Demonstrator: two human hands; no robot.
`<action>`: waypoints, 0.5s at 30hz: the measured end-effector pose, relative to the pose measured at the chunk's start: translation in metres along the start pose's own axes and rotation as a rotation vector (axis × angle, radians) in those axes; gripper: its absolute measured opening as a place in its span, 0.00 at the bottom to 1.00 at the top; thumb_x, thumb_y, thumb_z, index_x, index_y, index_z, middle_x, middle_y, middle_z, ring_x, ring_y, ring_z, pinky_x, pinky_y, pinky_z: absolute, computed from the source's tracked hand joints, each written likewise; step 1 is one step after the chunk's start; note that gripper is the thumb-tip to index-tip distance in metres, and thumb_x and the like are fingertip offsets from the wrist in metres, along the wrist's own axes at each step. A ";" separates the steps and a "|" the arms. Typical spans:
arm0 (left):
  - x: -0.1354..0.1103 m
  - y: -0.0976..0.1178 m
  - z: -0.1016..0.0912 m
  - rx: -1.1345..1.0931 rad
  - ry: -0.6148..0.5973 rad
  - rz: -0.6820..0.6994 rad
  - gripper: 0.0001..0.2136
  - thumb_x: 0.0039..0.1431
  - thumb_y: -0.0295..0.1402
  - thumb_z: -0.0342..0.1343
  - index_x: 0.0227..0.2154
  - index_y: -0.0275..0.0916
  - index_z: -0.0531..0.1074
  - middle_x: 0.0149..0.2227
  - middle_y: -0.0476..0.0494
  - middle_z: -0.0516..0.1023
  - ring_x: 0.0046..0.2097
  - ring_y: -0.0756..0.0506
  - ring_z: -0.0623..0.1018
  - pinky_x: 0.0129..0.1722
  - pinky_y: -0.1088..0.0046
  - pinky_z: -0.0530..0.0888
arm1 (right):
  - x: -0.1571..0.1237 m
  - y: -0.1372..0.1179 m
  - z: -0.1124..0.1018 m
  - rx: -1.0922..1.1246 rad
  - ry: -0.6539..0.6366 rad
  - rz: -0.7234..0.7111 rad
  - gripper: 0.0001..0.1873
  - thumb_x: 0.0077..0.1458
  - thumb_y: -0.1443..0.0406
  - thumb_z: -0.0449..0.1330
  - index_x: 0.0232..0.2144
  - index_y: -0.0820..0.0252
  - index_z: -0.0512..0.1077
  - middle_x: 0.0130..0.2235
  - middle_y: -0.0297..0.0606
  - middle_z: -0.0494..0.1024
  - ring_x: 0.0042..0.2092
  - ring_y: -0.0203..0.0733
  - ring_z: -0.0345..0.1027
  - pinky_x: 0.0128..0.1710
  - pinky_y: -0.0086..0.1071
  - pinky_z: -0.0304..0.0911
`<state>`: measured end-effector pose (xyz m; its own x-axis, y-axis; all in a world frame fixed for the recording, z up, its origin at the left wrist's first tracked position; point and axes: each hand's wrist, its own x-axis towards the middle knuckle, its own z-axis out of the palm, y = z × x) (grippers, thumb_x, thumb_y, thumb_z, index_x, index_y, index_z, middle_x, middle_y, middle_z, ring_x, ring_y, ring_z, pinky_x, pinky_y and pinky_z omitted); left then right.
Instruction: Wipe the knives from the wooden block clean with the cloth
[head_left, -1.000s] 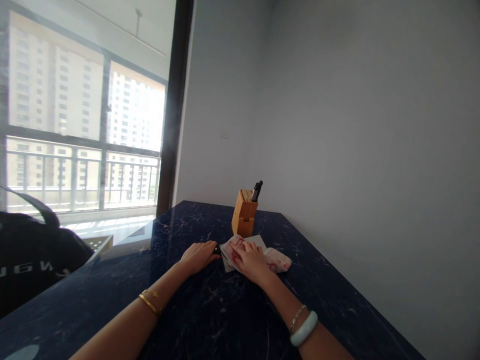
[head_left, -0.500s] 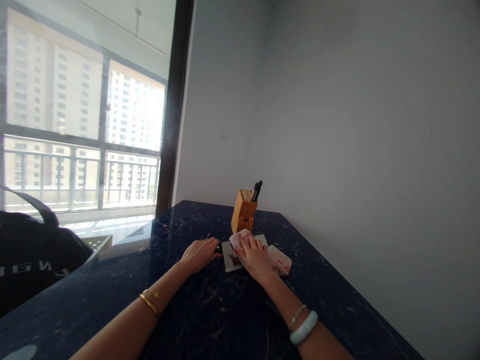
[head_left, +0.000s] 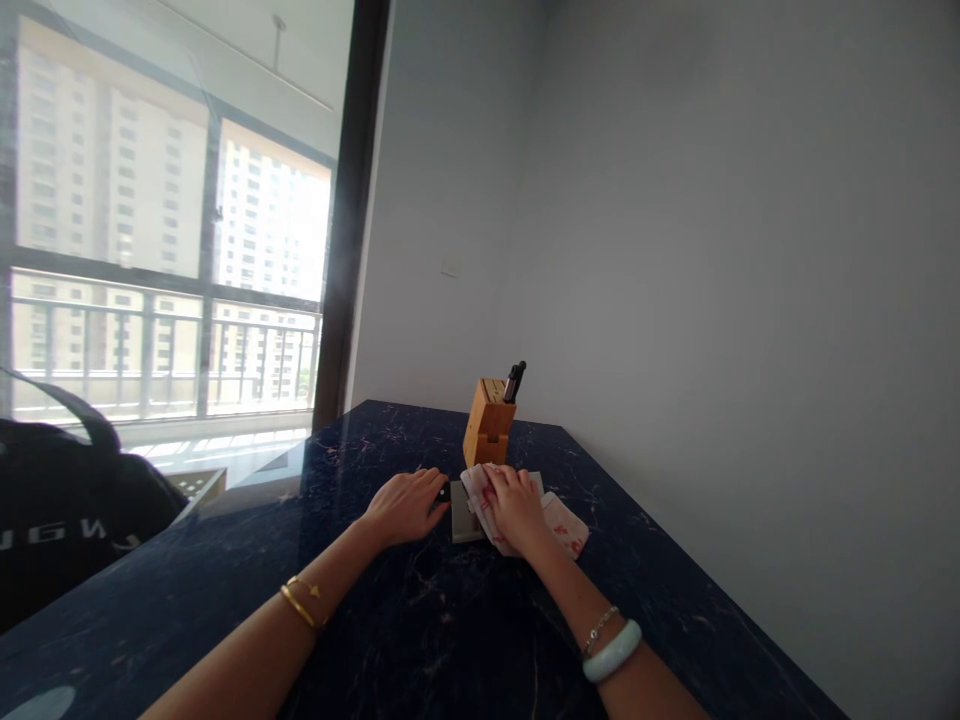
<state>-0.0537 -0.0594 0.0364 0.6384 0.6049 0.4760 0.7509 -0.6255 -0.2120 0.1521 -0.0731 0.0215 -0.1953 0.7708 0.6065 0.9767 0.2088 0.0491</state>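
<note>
My left hand (head_left: 409,503) is closed round the black handle of a cleaver (head_left: 463,512), whose broad steel blade points to the right, low over the table. Over the blade, my right hand (head_left: 519,508) grips a white cloth with red print (head_left: 564,525). The cloth covers the blade's middle, and one part of it spreads out to the right under my wrist. Just beyond the blade stands a wooden knife block (head_left: 489,425), with black-handled tools (head_left: 514,382) upright in its right side.
All this is on a dark blue marbled table (head_left: 420,620). A grey wall (head_left: 712,300) runs along its right side. At the left are a black bag (head_left: 67,510) and a large window (head_left: 172,230). A pale round spot (head_left: 45,703) shows at the near left corner.
My right hand has drawn the cloth slightly nearer and bunched it across the blade. The cleaver has shifted a little to the right with my left hand.
</note>
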 end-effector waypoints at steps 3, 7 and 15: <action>0.001 0.001 -0.003 0.008 0.011 0.015 0.16 0.61 0.41 0.36 0.43 0.39 0.63 0.37 0.43 0.70 0.40 0.43 0.71 0.37 0.68 0.66 | -0.001 -0.006 -0.003 0.035 0.007 -0.058 0.19 0.58 0.64 0.46 0.52 0.54 0.60 0.49 0.39 0.65 0.44 0.43 0.55 0.44 0.35 0.49; 0.003 0.002 -0.008 -0.001 -0.007 0.035 0.17 0.61 0.42 0.35 0.42 0.39 0.64 0.37 0.42 0.70 0.41 0.43 0.71 0.38 0.68 0.66 | -0.003 -0.020 -0.008 0.078 -0.001 -0.128 0.20 0.57 0.66 0.47 0.52 0.54 0.58 0.49 0.39 0.64 0.44 0.42 0.54 0.44 0.34 0.49; 0.004 -0.003 -0.011 -0.101 -0.116 -0.047 0.17 0.60 0.44 0.37 0.43 0.41 0.63 0.39 0.43 0.72 0.39 0.43 0.74 0.34 0.69 0.67 | 0.001 -0.004 -0.014 0.040 -0.054 -0.044 0.18 0.59 0.63 0.42 0.51 0.53 0.60 0.47 0.39 0.67 0.44 0.44 0.55 0.43 0.35 0.48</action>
<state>-0.0556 -0.0606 0.0478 0.6226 0.6840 0.3802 0.7633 -0.6378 -0.1024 0.1488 -0.0817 0.0330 -0.2438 0.7911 0.5610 0.9629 0.2664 0.0429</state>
